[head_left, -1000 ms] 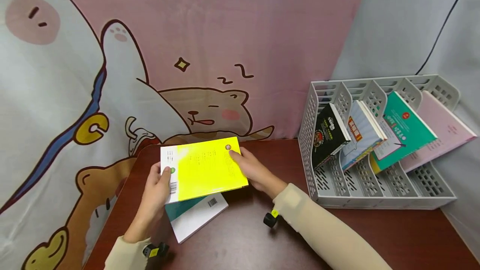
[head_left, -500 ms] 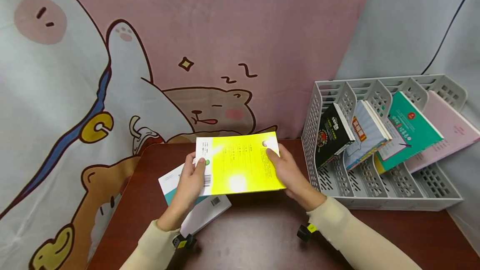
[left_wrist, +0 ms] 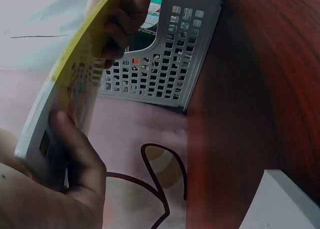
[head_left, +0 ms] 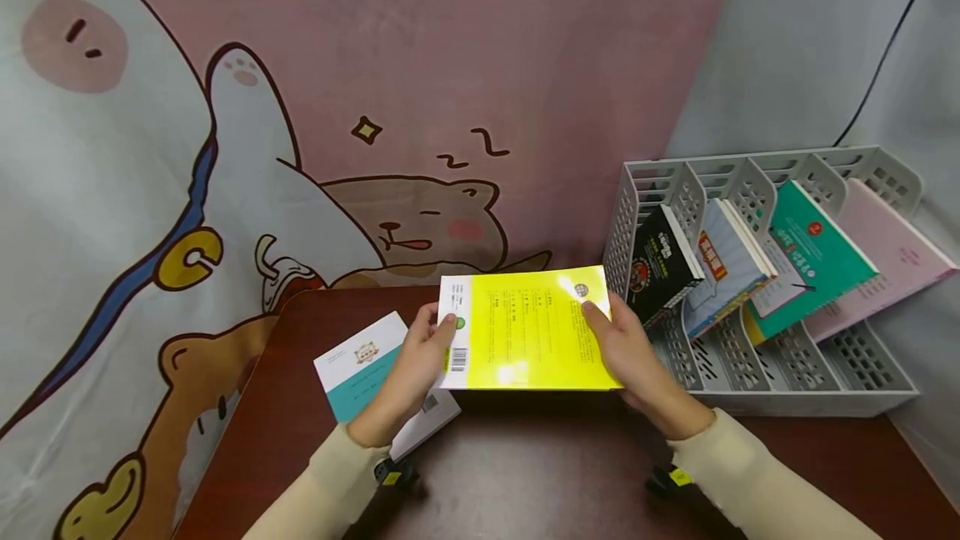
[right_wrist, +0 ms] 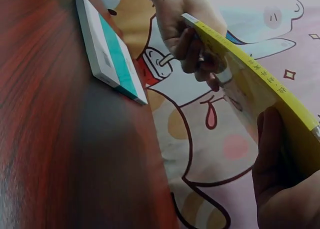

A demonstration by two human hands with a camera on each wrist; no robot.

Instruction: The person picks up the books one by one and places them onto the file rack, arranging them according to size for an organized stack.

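Note:
A yellow book (head_left: 536,332) with a white strip and barcode at its left end is held up over the table between both hands. My left hand (head_left: 420,361) grips its left end, thumb on the cover facing me and fingers behind. At the opposite end my right hand (head_left: 637,357) pinches it the same way, thumb near the round logo. Both wrist views show fingers curled behind the book, with its yellow spine (right_wrist: 250,64) uppermost in the right wrist view. Below the left forearm lies a white and teal book (head_left: 363,365), partly hidden by that arm.
On the right stands a grey divided file rack (head_left: 795,402). Its slots hold a black book (head_left: 660,261), light blue books (head_left: 720,265), a green book (head_left: 813,261) and a pink book (head_left: 885,261). A printed curtain (head_left: 562,107) hangs behind the dark red table (head_left: 540,473).
Both hands have carried the yellow book rightward, toward the rack, and levelled it. More of the white and teal book on the table has come into view. The rack's books have stayed put.

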